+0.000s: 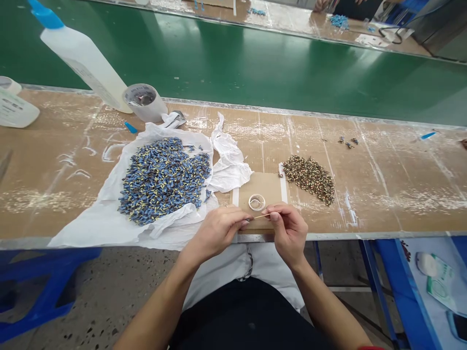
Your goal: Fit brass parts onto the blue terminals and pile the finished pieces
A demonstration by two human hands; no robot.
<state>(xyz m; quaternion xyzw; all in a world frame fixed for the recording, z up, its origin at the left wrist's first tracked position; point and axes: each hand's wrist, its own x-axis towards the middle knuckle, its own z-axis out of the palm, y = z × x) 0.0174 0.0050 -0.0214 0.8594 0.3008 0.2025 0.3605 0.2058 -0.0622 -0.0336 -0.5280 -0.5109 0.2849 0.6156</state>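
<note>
Head view; thin straight stick (261, 216)

The left hand's (221, 226) fingertips hide most of a small piece (249, 219), too tiny to identify; where the thin stick (261, 216) meets it is unclear. The right hand's (292, 231) fingers cover the stick's other end. Print on the blue-capped squeeze bottle (87, 65) is illegible. The left edge cuts off a white bottle (16, 111), the right edge a phone (458, 324), the top edge a co-worker (321, 5).
</note>
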